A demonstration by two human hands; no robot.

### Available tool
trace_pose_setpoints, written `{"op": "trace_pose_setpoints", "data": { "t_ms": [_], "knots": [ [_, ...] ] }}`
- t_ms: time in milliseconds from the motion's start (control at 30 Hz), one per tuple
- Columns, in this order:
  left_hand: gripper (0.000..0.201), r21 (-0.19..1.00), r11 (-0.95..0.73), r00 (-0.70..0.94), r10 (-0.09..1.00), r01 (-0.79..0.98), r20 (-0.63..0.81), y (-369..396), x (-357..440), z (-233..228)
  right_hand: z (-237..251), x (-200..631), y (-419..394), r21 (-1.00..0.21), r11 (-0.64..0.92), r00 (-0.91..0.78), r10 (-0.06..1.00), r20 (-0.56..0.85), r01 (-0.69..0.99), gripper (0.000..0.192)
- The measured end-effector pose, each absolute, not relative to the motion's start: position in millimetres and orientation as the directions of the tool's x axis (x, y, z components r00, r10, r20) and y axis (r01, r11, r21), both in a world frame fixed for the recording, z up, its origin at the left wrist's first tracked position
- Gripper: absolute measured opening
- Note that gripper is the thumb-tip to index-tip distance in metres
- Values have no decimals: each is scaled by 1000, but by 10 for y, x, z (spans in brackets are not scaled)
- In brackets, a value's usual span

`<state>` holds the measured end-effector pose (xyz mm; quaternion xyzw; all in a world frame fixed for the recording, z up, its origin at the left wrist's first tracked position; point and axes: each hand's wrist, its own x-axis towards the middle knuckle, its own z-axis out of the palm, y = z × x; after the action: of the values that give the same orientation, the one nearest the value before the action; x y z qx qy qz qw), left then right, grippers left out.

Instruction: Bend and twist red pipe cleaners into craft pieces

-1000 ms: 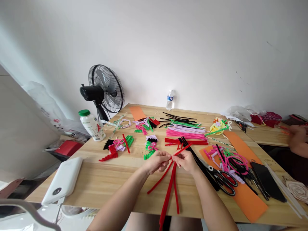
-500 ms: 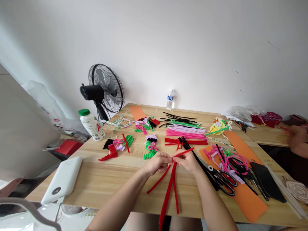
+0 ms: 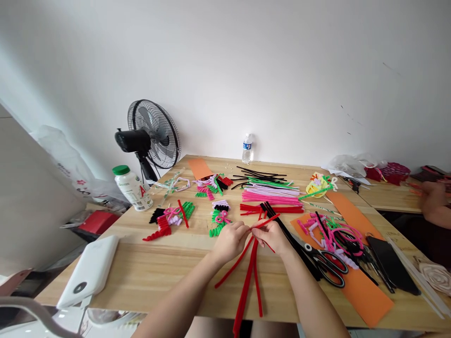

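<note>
Red fuzzy stem (image 3: pixel 269 220), one: lower centre of the frame, slanting up to the right, gripped in two bare hands. Left hand (image 3: pixel 229 241): fingers curled, tips pinched on the stem's lower end. Right hand (image 3: pixel 274 238): thumb and forefinger pinched on the same stem, just beside the left fingertips. Red strips (image 3: pixel 245 291), several: bottom centre, fanned out below the hands over the wooden table (image 3: pixel 141 267). Black stems (image 3: pixel 296 244), a bundle: right of centre, running down beside the right hand to the scissors (image 3: pixel 319 258). Pink stems (image 3: pixel 269 196), a row: centre, beyond the hands. Coiled green piece (image 3: pixel 216 228): left of the pink row. Water bottle (image 3: pixel 247 149), one: upright near the wall, upper centre. Black fan (image 3: pixel 136 140), one: upper left. Black phone (image 3: pixel 391 265), one: lower right.
</note>
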<state>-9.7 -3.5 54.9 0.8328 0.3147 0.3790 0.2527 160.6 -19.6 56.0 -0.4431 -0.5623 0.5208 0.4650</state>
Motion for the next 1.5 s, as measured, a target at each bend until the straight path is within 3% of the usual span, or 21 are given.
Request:
{"op": "trace_pose_setpoints", "data": {
  "t_ms": [67,133,200,267,333,400,433,500,567,633,667,733,833,900,967,1033,1100,1167,1200,1300,1500],
  "knots": [
    [22,867,-448,487,820,221,300,-17,-95,541,551,1631,-209,-989,124,-179,978,108,82,25],
    [21,996,-40,556,831,80,-11,28,-104,532,539,1642,-224,-957,240,-186,960,209,161,20],
    [20,939,344,704,662,19,-256,83,-122,523,527,1638,-236,-908,356,-201,927,315,220,16],
    [20,869,494,791,522,25,-320,117,-133,517,511,1630,-234,-877,412,-202,907,369,248,15],
    [16,920,392,741,617,2,-265,106,-125,514,489,1626,-215,-888,382,-159,923,351,255,18],
    [14,999,33,562,826,26,-42,58,-100,514,471,1625,-189,-931,285,-108,958,267,227,20],
    [16,976,-198,468,874,96,131,29,-88,514,467,1625,-178,-953,228,-96,972,213,198,22],
    [17,772,-566,400,804,289,440,-18,-72,514,476,1618,-165,-983,135,-111,986,121,128,25],
    [17,548,-727,459,686,413,564,-40,-68,514,498,1606,-169,-993,91,-146,986,80,75,28],
    [25,468,-755,497,655,459,569,-42,-70,513,521,1595,-183,-995,81,-169,983,69,64,29],
    [27,494,-735,488,678,465,550,-38,-70,511,530,1592,-191,-994,84,-174,982,70,72,29],
    [27,652,-622,436,778,433,453,-22,-70,508,547,1595,-210,-987,119,-177,979,98,109,27],
    [27,951,-203,436,896,234,84,15,-75,510,582,1606,-240,-929,290,-165,952,257,230,19],
    [28,985,139,582,794,104,-174,41,-84,514,603,1609,-255,-852,418,-162,908,385,316,13],
    [30,953,296,685,682,62,-256,51,-91,517,602,1607,-258,-817,456,-147,889,433,353,11],
    [30,988,136,615,774,69,-150,39,-89,516,571,1604,-243,-867,381,-106,924,367,321,12],
    [26,950,-261,440,883,173,163,10,-81,512,524,1601,-216,-937,256,-83,966,243,236,14],
    [22,713,-609,378,787,347,488,-18,-72,504,487,1596,-192,-975,163,-98,984,149,149,17],
    [19,574,-707,400,707,412,583,-26,-68,497,477,1593,-183,-983,138,-109,986,125,119,19],
    [18,327,-799,476,573,505,667,-18,-58,458,478,1580,-177,-993,95,-115,990,87,67,23],
    [20,322,-782,499,599,534,627,30,-41,373,487,1572,-181,-996,62,-91,994,57,58,29]
  ]
}}
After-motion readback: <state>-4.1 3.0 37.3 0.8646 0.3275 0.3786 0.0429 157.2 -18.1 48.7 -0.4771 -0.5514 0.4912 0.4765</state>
